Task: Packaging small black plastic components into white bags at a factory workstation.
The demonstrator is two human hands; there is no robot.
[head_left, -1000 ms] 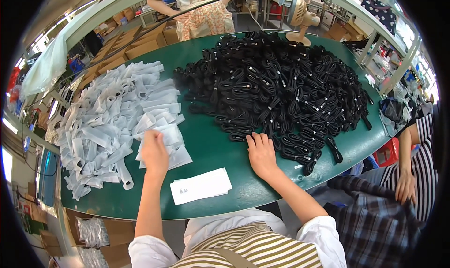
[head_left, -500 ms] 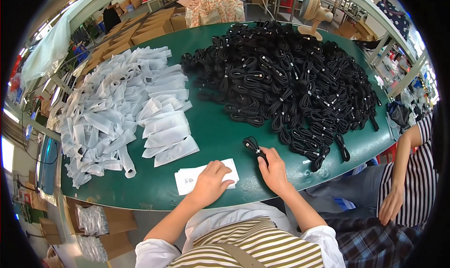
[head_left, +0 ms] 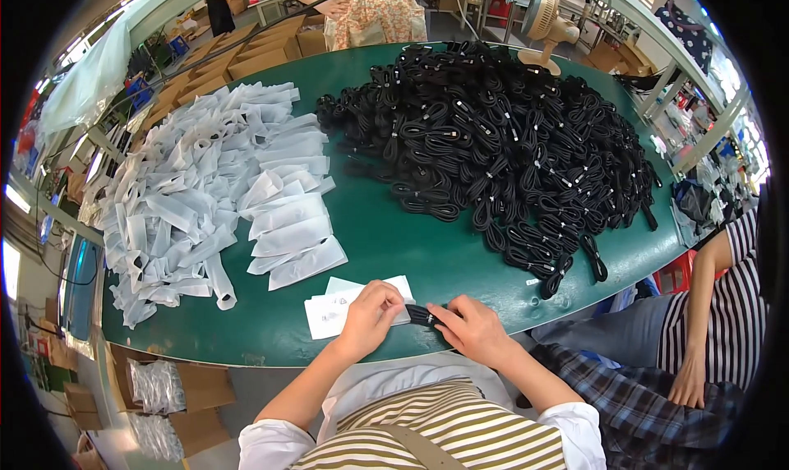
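Observation:
My left hand (head_left: 371,314) pinches a white plastic sleeve (head_left: 339,309) lying at the near edge of the green table (head_left: 386,240). My right hand (head_left: 470,329) grips a coiled black cable bundle (head_left: 423,315) whose end meets the sleeve's open mouth between both hands. A big heap of coiled black cables (head_left: 509,141) fills the far right of the table. A spread of white plastic sleeves (head_left: 205,191) covers the left side.
A person in striped sleeves (head_left: 723,306) sits at my right. Another person in a floral dress (head_left: 370,10) stands across the table. A small fan (head_left: 546,26) stands at the far edge. Cardboard boxes (head_left: 238,51) are stacked beyond the table, and bagged goods (head_left: 160,388) lie below left.
My left hand came off the sleeve pile to a sleeve at the near edge. My right hand took a cable bundle from the heap and brought it to that sleeve.

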